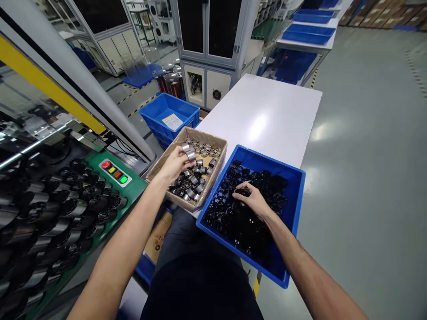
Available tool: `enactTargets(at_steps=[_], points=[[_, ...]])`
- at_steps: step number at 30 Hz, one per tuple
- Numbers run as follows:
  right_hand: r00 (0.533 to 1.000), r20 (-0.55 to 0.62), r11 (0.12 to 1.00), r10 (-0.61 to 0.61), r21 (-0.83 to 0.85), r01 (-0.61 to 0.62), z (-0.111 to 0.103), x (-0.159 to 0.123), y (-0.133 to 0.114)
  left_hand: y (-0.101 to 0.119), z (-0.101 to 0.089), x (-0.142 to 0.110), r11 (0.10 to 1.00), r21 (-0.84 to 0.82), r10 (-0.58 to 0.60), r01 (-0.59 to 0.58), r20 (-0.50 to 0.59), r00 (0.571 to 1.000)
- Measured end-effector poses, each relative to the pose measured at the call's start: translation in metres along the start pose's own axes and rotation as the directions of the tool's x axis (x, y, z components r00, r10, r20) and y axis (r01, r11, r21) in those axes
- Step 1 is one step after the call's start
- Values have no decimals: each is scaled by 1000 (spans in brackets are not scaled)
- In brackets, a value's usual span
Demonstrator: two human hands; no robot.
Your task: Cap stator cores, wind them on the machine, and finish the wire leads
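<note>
My left hand (176, 163) is closed around silvery metal rings (189, 152), held over a cardboard box (159, 165) lined with clear plastic. Inside that box lie loose metal rings (191, 184) with black parts, and at its far end stand rows of similar rings. My right hand (251, 199) reaches into a blue bin (250, 153) full of small black plastic parts (230, 218). Its thumb and fingers curl round a black plastic part (243, 192), whose exact shape is hard to make out among the others.
A white table (267, 106) carries the box and the bin. To my left, a green machine bed (136, 178) holds many dark metal rings beside a button panel (115, 172). Stacked blue crates (167, 111) stand behind the box. A grey cabinet (213, 66) rises beyond.
</note>
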State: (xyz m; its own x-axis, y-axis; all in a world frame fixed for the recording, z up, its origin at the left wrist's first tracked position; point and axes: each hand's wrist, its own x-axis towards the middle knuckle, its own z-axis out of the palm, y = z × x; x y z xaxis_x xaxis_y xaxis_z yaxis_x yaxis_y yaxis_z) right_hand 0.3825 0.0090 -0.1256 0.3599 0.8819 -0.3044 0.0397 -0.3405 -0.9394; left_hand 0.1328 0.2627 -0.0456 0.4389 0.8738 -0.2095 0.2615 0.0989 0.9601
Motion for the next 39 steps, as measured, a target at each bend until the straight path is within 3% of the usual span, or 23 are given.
enactTargets(at_steps=[5,11,13,16,18,20,23,25,29,34,39], points=[[995,94,996,-26,83,18,16,-16,-21,-30,26,-49,902,-419,-55,101,121,991],[984,-23,985,-175,-4,175,40,-15,-61,-50,51,-64,828,-552,14,97,195,981],[938,-34,936,-346,-75,343,52,-6,-75,-53,54,-67,832,-549,60,80,233,971],[807,19,797,-590,-142,586,68,10,-89,-58,53,-72,845,-534,113,39,249,962],[753,43,742,-656,-143,655,76,17,-92,-62,50,-75,853,-522,109,31,235,966],[730,61,720,-680,-133,681,80,21,-91,-65,49,-77,856,-516,88,35,211,974],[713,84,712,-696,-54,700,85,21,-85,-64,49,-79,863,-503,75,40,205,976],[707,31,708,-706,26,706,90,21,-80,-61,49,-81,877,-478,89,47,259,962],[758,-97,753,-644,91,652,101,21,-66,-51,49,-85,903,-425,86,57,310,947],[730,-38,729,-682,52,683,98,20,-60,-50,51,-84,908,-420,97,-2,205,974],[752,89,750,-653,-61,659,86,20,-63,-55,52,-81,913,-408,98,-18,175,980]])
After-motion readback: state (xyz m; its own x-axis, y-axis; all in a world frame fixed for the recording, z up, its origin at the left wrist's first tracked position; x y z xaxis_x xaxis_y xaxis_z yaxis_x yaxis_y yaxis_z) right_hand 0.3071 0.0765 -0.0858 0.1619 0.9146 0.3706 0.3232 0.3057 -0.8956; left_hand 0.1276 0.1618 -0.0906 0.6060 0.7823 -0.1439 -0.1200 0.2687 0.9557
